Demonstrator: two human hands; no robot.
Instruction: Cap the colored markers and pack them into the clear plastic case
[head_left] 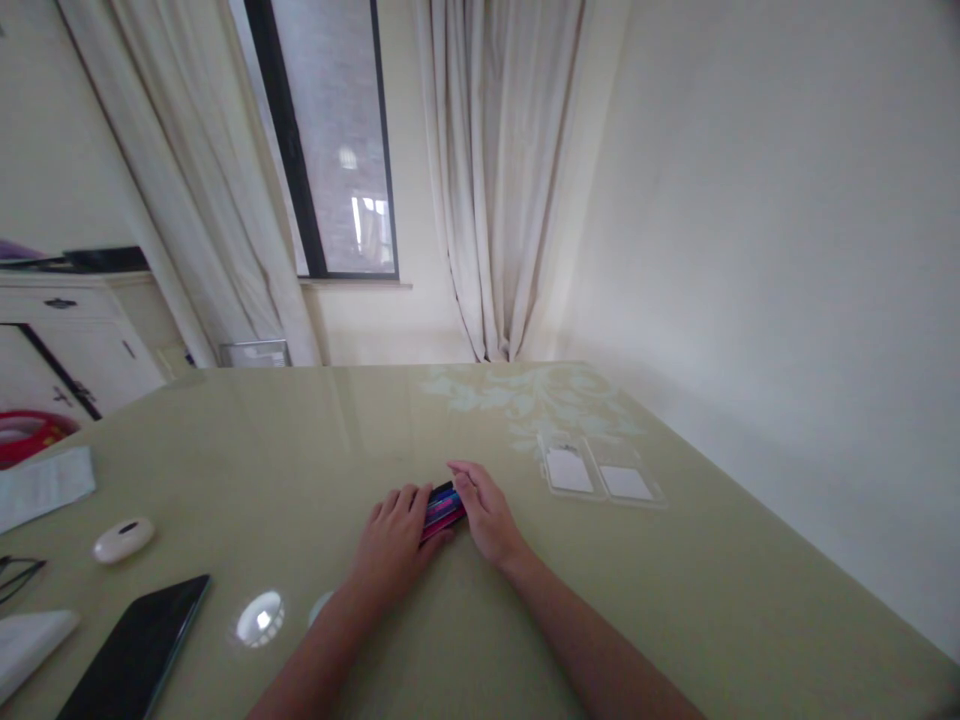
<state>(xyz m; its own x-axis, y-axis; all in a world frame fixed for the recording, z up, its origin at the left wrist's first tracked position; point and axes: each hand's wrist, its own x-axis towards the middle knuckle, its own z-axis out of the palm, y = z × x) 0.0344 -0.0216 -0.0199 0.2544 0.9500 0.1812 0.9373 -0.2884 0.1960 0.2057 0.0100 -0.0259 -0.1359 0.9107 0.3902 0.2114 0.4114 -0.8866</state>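
Both my hands rest on the glossy olive table (300, 440), closed around a small stack of blue and pink cards (443, 506). My left hand (394, 540) presses its fingers against the stack's left side. From the right, my right hand (484, 510) curls its fingers over the far end. Only a narrow strip of the cards shows between the two hands.
An open clear plastic case (600, 478) lies to the right of my hands. On the left are a dark tablet (139, 650), a white oval device (124, 540), folded cloth (45, 485) and glasses (15, 575). A wall runs along the right; curtains and a window stand behind.
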